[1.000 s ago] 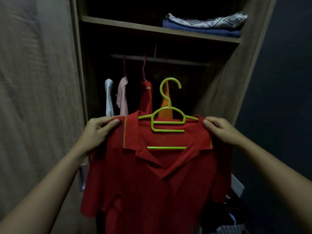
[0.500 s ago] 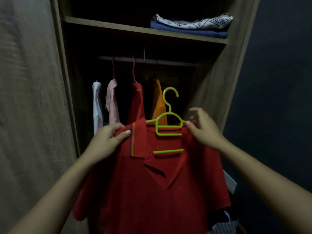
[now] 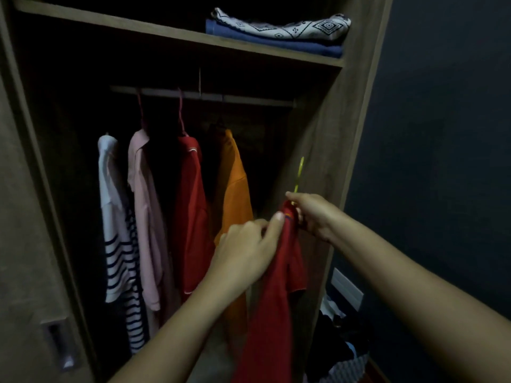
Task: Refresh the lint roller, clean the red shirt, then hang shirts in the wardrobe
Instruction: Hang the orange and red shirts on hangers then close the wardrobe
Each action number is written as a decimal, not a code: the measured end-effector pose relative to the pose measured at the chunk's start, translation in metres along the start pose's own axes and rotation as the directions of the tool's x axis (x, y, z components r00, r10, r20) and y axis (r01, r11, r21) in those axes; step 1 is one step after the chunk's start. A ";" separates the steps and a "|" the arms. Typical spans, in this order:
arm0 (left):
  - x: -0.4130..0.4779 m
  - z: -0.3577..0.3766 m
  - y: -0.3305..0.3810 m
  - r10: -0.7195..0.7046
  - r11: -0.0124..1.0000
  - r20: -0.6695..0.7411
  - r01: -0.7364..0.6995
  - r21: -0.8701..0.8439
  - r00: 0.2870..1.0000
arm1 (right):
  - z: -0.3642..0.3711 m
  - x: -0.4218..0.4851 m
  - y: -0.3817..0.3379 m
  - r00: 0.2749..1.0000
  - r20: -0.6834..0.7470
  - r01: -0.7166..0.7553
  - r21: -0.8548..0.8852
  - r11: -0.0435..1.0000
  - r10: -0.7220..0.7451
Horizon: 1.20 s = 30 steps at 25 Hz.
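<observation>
Since 0.5 s ago the red shirt (image 3: 276, 299) has turned from facing the camera to edge-on, so it now hangs as a narrow fold of soft knit cloth in front of the wardrobe (image 3: 318, 150), low at its right side. The green hanger (image 3: 299, 174) now shows only as a thin plastic sliver rising above the collar. The left hand (image 3: 246, 252) has its grip pinched on the shirt's near shoulder, thumb up against the collar; the right hand (image 3: 312, 214) has its grip closed round the hanger's neck and collar. Behind them 4 garments hang from the rail (image 3: 243, 99): a white striped top (image 3: 116, 236), a pale pink shirt (image 3: 146, 217), a second red one (image 3: 192, 214) and an orange shirt (image 3: 235, 189). Folded cloths (image 3: 276, 34) lie flat on the wooden shelf (image 3: 166, 34) above
</observation>
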State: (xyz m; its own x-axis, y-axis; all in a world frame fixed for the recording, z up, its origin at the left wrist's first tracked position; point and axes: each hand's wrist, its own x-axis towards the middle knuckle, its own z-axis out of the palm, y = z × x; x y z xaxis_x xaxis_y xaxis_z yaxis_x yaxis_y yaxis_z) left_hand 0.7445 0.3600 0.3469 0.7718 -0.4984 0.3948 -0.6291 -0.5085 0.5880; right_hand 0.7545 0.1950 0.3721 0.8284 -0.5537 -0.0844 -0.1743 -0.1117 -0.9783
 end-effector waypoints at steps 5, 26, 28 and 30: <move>0.115 -0.009 -0.029 -0.051 0.993 -0.048 0.045 -0.111 0.998 | -0.014 0.051 -0.015 0.999 -0.047 0.015 -0.179 0.984 -0.024; 0.290 0.039 -0.021 -0.315 0.851 0.012 0.288 -0.438 0.949 | -0.019 0.234 -0.143 0.875 0.148 0.394 -0.771 0.500 -0.462; 0.290 0.041 -0.024 -0.304 0.862 -0.011 0.270 -0.430 0.953 | -0.014 0.246 -0.142 0.888 0.136 0.349 -0.822 0.450 -0.439; 0.289 0.042 -0.029 -0.295 0.862 -0.012 0.261 -0.434 0.955 | -0.011 0.254 -0.136 0.905 0.155 0.330 -0.844 0.422 -0.397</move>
State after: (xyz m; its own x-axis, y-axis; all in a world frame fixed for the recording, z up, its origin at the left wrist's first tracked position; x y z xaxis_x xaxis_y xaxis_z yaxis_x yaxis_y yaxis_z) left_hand 0.9818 0.2015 0.4145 0.9241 -0.3178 0.2124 -0.3012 -0.2633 0.9165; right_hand 0.9827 0.0605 0.4856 0.9011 -0.3290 0.2824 -0.2501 -0.9264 -0.2814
